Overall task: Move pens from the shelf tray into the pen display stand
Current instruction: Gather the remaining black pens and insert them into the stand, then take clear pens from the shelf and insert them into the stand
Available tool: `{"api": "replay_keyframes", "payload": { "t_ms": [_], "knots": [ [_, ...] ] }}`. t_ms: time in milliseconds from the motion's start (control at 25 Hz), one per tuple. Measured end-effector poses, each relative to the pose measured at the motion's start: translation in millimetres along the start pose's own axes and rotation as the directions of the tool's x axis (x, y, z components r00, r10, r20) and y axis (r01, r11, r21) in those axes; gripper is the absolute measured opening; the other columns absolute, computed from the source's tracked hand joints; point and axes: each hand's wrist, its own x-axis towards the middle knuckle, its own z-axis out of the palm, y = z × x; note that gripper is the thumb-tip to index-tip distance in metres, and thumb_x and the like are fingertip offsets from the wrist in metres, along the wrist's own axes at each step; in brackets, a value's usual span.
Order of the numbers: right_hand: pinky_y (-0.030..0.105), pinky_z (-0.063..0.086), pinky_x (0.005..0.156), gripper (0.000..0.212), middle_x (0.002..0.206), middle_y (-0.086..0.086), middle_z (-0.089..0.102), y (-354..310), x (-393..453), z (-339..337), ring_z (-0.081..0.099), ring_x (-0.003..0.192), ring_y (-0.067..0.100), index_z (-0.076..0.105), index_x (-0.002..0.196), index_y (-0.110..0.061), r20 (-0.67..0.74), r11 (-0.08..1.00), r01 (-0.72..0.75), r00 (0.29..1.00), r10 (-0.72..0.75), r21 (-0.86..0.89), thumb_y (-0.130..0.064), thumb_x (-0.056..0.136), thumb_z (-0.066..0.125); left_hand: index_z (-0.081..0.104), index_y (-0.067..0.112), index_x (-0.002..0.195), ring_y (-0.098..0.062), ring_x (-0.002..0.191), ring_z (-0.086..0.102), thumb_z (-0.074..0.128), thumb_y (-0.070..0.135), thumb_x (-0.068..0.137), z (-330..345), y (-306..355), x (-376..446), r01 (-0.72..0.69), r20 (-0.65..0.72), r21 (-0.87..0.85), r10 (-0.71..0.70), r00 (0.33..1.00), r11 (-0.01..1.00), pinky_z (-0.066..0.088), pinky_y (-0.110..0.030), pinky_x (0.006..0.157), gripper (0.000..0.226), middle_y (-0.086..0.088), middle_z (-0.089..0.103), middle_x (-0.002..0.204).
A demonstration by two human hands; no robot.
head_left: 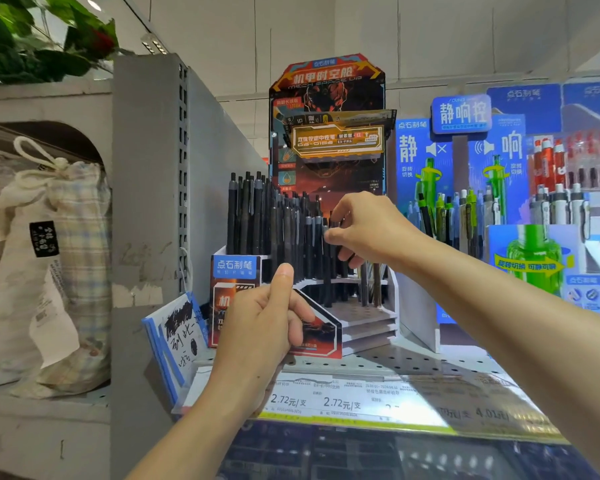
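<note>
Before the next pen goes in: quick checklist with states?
1. Right hand pinches a black pen near its top: ok.
2. That pen upright among the other pens: ok.
3. Pen tip seated in a hole: cannot tell, hidden.
4. Left hand steadies the display stand at its front: ok.
5. Free holes in the stand's lower front tier: ok.
6. Shelf tray with more pens in view: not ok.

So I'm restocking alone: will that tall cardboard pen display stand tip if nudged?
Probably light and tippy: the orange-and-black cardboard pen display stand carries a tall backboard. The left hand steadying its front suggests that. The black pens massed on its left side may unbalance it.
</note>
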Motion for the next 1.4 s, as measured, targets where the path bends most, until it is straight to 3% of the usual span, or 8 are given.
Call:
{"api": "replay_keyframes", "payload": {
  "t_ms": [160, 280, 480, 680, 760, 920, 1320, 1400],
  "knots": [
    [0.045, 0.061, 0.08, 0.031, 0.1, 0.008, 0.07, 2, -7, -1, 0.071, 0.081, 0.027, 0.059, 0.119, -0.013, -0.082, 0.994, 0.041, 0.995, -0.049, -0.098, -0.033, 0.096, 0.066, 0.069, 0.016, 0.054, -0.005, 0.031, 0.038, 0.044, 0.051, 0.101, 0, 1, 0, 0.008, 0.01, -0.014, -0.008, 1.0, 1.0, 0.032, -0.01, 0.035, 0.063, -0.01, 0.051, 0.047],
    [0.041, 0.055, 0.083, 0.022, 0.097, -0.002, 0.069, 2, -19, -5, 0.066, 0.089, 0.022, 0.064, 0.108, -0.018, -0.207, 0.987, 0.121, 0.968, -0.14, -0.102, -0.037, 0.095, 0.064, 0.069, 0.017, 0.055, -0.004, 0.032, 0.04, 0.045, 0.052, 0.101, 5, 5, 2, -0.027, 0.025, 0.001, 0.027, 0.999, 1.0, 0.034, -0.012, 0.041, 0.061, -0.007, 0.052, 0.048],
    [0.036, 0.055, 0.072, 0.016, 0.069, -0.012, 0.064, 7, -45, -29, 0.06, 0.067, 0.005, 0.067, 0.088, -0.022, -0.401, 0.972, 0.237, 0.891, -0.212, 0.013, -0.036, 0.095, 0.063, 0.068, 0.012, 0.059, -0.005, 0.031, 0.038, 0.054, 0.046, 0.1, 34, 15, -5, -0.133, 0.11, -0.064, 0.139, 0.984, 0.989, 0.036, -0.004, 0.038, 0.055, -0.008, 0.051, 0.047],
    [0.043, 0.058, 0.07, 0.009, 0.068, -0.009, 0.063, 50, -85, -72, 0.061, 0.064, 0.012, 0.067, 0.089, -0.015, -0.389, 0.97, 0.218, 0.907, -0.162, 0.105, -0.022, 0.093, 0.068, 0.067, 0.011, 0.058, -0.006, 0.031, 0.035, 0.057, 0.044, 0.099, 94, 25, -26, -0.135, 0.163, -0.114, 0.153, 0.975, 0.984, 0.029, -0.007, 0.036, 0.054, -0.007, 0.049, 0.045],
    [0.043, 0.059, 0.065, 0.004, 0.069, -0.005, 0.063, 79, -103, -98, 0.06, 0.064, 0.014, 0.067, 0.088, -0.014, -0.368, 0.973, 0.182, 0.922, -0.12, 0.138, -0.014, 0.091, 0.069, 0.066, 0.014, 0.056, -0.006, 0.03, 0.033, 0.058, 0.044, 0.098, 131, 32, -37, -0.135, 0.186, -0.129, 0.158, 0.97, 0.982, 0.026, -0.008, 0.035, 0.052, -0.005, 0.049, 0.044],
    [0.032, 0.054, 0.053, 0.019, 0.069, 0.0, 0.064, 156, -152, -177, 0.059, 0.063, 0.013, 0.063, 0.079, -0.022, -0.337, 0.965, 0.097, 0.941, -0.01, 0.242, -0.007, 0.088, 0.07, 0.067, 0.02, 0.055, -0.004, 0.031, 0.031, 0.06, 0.043, 0.098, 243, 45, -70, -0.144, 0.246, -0.184, 0.188, 0.951, 0.972, 0.024, -0.011, 0.035, 0.049, 0.002, 0.049, 0.044],
    [0.051, 0.059, 0.069, 0.002, 0.076, 0.009, 0.068, 367, -252, -371, 0.059, 0.069, 0.019, 0.07, 0.088, -0.009, -0.312, 0.978, -0.104, 0.937, 0.157, 0.181, -0.011, 0.088, 0.07, 0.069, 0.025, 0.06, -0.004, 0.035, 0.037, 0.056, 0.05, 0.097, 549, 67, -143, -0.116, 0.369, -0.175, 0.174, 0.913, 0.978, 0.026, -0.014, 0.037, 0.046, 0.006, 0.054, 0.047],
    [0.049, 0.058, 0.071, 0.005, 0.081, 0.015, 0.071, 402, -261, -397, 0.061, 0.074, 0.022, 0.07, 0.09, -0.007, -0.315, 0.981, -0.123, 0.934, 0.166, 0.151, -0.011, 0.088, 0.069, 0.07, 0.026, 0.059, -0.004, 0.036, 0.039, 0.056, 0.051, 0.095, 594, 69, -152, -0.123, 0.394, -0.189, 0.19, 0.899, 0.974, 0.028, -0.016, 0.039, 0.045, 0.007, 0.055, 0.047]
  ]
}}
